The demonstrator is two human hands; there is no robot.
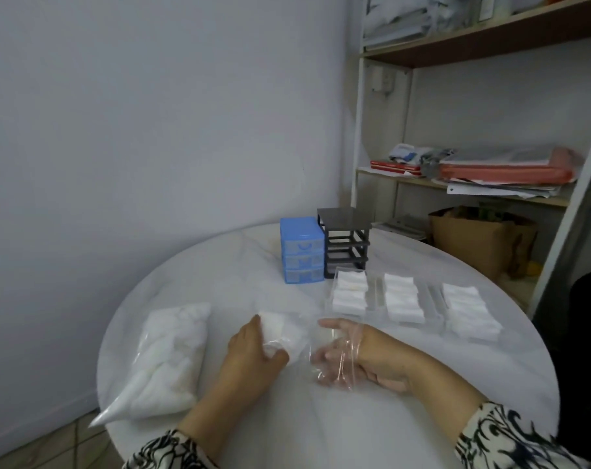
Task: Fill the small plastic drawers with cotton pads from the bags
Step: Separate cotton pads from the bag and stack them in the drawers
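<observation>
My left hand (253,350) grips the cotton-pad end of a clear plastic bag (287,330) lying on the round white table (321,418). My right hand (351,353) reaches inside the bag's open mouth, fingers seen through the film. Three clear drawers holding rows of white cotton pads lie flat on the table behind my right hand: the left drawer (350,292), the middle drawer (402,297), the right drawer (468,308). A full bag of cotton pads (172,357) lies at the left.
A blue three-drawer cabinet (301,250) and an empty dark grey drawer frame (345,240) stand at the back of the table. A shelf unit (473,177) with papers and a brown paper bag (477,238) is at the right, a wall at the left.
</observation>
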